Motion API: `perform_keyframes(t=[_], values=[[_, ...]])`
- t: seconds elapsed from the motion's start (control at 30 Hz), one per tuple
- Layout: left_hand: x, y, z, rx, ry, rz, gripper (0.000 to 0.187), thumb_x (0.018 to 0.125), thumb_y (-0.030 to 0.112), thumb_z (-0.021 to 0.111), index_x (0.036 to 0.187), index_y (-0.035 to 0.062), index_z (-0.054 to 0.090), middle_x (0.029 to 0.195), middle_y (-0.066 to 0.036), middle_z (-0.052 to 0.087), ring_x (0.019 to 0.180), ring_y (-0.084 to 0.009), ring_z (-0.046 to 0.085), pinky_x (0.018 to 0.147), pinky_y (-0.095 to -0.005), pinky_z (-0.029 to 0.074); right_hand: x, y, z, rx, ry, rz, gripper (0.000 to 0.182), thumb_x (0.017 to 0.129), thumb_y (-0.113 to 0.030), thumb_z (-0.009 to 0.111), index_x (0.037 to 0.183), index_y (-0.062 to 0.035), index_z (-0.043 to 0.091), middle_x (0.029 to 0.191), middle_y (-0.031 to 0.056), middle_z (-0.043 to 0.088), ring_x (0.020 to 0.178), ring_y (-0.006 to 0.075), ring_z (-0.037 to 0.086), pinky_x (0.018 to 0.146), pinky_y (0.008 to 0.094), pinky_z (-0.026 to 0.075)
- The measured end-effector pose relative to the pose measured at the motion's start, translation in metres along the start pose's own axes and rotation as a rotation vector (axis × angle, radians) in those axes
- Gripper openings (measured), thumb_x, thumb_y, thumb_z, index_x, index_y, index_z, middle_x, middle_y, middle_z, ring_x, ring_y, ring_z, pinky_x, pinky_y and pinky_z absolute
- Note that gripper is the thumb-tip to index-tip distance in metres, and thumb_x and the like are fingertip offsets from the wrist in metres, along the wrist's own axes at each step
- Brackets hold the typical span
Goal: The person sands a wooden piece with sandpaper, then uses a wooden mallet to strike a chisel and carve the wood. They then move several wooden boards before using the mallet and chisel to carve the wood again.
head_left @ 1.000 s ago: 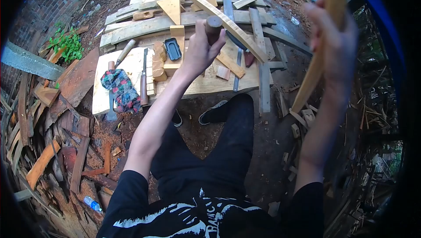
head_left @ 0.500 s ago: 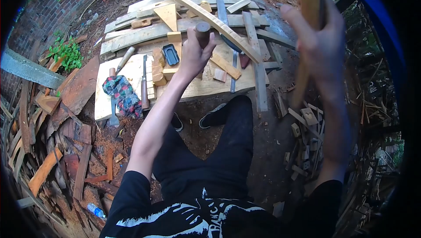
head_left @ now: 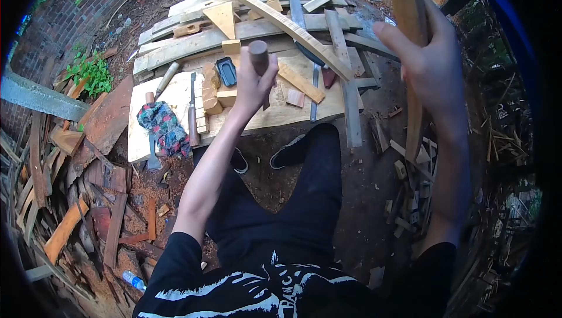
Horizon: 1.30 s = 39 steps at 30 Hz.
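Observation:
My left hand [head_left: 253, 86] is wrapped around a chisel [head_left: 258, 53], held roughly upright over the front of the workbench [head_left: 275, 118]. Its round wooden butt faces up at me, while most of the blade is hidden behind the hand. Raised at the upper right, my right hand [head_left: 430, 63] grips a long wooden stick [head_left: 404, 2], which runs past the frame's top and tapers downward. Beyond the left hand, a long narrow wooden strip [head_left: 278, 19] lies diagonally. A black tray-like case [head_left: 226, 72] and a short wood block [head_left: 295, 98] rest near that hand.
On the bench's left lie a patterned cloth [head_left: 165, 127], a chisel with a pale handle [head_left: 168, 77] and another long-handled tool [head_left: 193, 119]. A metal ruler [head_left: 315, 92] and several planks [head_left: 246, 34] cover other parts. Wood scraps [head_left: 111, 218] litter the ground.
My left hand has shifted slightly left and down with the chisel. In my right hand the wooden stick has tilted, its top moving left and its lower end right.

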State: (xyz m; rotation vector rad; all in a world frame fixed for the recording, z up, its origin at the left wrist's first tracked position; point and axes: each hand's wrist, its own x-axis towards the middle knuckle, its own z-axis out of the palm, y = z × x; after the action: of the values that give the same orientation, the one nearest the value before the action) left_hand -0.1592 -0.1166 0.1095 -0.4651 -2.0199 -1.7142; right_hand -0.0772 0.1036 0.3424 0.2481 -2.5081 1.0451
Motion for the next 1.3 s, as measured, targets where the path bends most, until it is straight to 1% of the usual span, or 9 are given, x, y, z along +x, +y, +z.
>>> perform_keyframes(t=[0.17,0.2,0.33,0.43,0.5,0.63,0.87,0.93,1.3], values=[[0.016,0.005,-0.002,-0.075,0.115,0.075,0.02,0.099,0.011,0.066,0.098,0.0048,0.046,0.069,-0.002,0.053,0.048,-0.0075,0.052,0.043,-0.0239,0.044,-0.01,0.009,0.014,-0.006,-0.064,-0.163,0.049,0.087,-0.025,0.079,0.125,0.0008,0.062,0.086,0.0037,0.066,0.067,0.009,0.062,0.061,0.027,0.05],[0.017,0.008,0.0,-0.206,0.196,-0.002,0.025,0.095,0.02,0.073,0.095,0.003,0.054,0.074,-0.003,0.061,0.067,-0.0078,0.059,0.063,-0.0258,0.049,-0.013,0.006,0.016,0.025,-0.122,-0.086,0.049,0.086,-0.024,0.08,0.124,0.0015,0.062,0.09,0.0059,0.068,0.075,0.0108,0.065,0.068,0.029,0.052],[0.024,0.005,0.001,-0.273,0.195,-0.053,0.025,0.095,0.02,0.073,0.096,0.0032,0.055,0.075,-0.003,0.061,0.069,-0.0089,0.06,0.064,-0.0262,0.05,-0.015,0.011,0.021,-0.065,-0.101,-0.158,0.048,0.085,-0.022,0.08,0.123,0.0024,0.062,0.099,0.0098,0.071,0.09,0.015,0.069,0.082,0.0329,0.054],[0.026,0.001,0.003,-0.22,0.186,-0.007,0.024,0.096,0.02,0.073,0.097,0.0034,0.055,0.077,-0.002,0.062,0.07,-0.0091,0.06,0.065,-0.0262,0.05,-0.017,0.01,0.022,-0.05,-0.069,-0.157,0.047,0.086,-0.022,0.08,0.122,0.0025,0.063,0.099,0.0105,0.071,0.092,0.0166,0.069,0.084,0.0335,0.054],[0.027,0.002,0.003,-0.14,0.156,0.08,0.021,0.1,0.015,0.065,0.095,0.0054,0.048,0.066,-0.001,0.052,0.047,-0.0071,0.051,0.043,-0.0237,0.043,-0.017,0.01,0.023,-0.036,-0.078,-0.15,0.047,0.086,-0.022,0.08,0.122,0.0024,0.063,0.099,0.0108,0.071,0.091,0.0165,0.069,0.083,0.0334,0.054],[0.029,0.008,0.0,-0.147,0.169,0.086,0.02,0.101,0.015,0.065,0.095,0.0058,0.048,0.066,-0.001,0.053,0.048,-0.0071,0.052,0.043,-0.0234,0.043,-0.015,0.012,0.028,-0.014,-0.068,-0.117,0.05,0.078,-0.023,0.081,0.117,0.0039,0.065,0.103,0.022,0.073,0.093,0.0293,0.075,0.084,0.0412,0.057],[0.03,0.009,0.001,-0.026,0.188,0.125,0.02,0.1,0.017,0.066,0.096,0.005,0.05,0.07,-0.002,0.057,0.054,-0.0073,0.057,0.047,-0.0229,0.045,-0.013,0.009,0.035,-0.01,-0.091,-0.101,0.049,0.077,-0.024,0.081,0.113,0.0042,0.065,0.097,0.0216,0.074,0.088,0.0307,0.075,0.081,0.0407,0.057],[0.03,0.012,0.001,-0.027,0.183,0.107,0.021,0.099,0.018,0.067,0.098,0.0043,0.052,0.071,-0.002,0.059,0.056,-0.0083,0.06,0.05,-0.0237,0.047,-0.012,0.009,0.035,-0.064,-0.118,-0.126,0.048,0.085,-0.023,0.08,0.121,0.0027,0.063,0.098,0.0104,0.071,0.09,0.017,0.07,0.083,0.0343,0.054],[0.038,0.022,0.008,0.044,0.259,0.036,0.024,0.097,0.021,0.069,0.105,0.0018,0.056,0.083,-0.009,0.068,0.074,-0.0154,0.067,0.067,-0.0307,0.053,0.007,-0.038,-0.008,0.101,0.048,-0.081,0.037,0.085,-0.031,0.08,0.104,-0.003,0.065,0.067,-0.0049,0.053,0.047,0.0027,0.045,0.046,0.0191,0.032]])
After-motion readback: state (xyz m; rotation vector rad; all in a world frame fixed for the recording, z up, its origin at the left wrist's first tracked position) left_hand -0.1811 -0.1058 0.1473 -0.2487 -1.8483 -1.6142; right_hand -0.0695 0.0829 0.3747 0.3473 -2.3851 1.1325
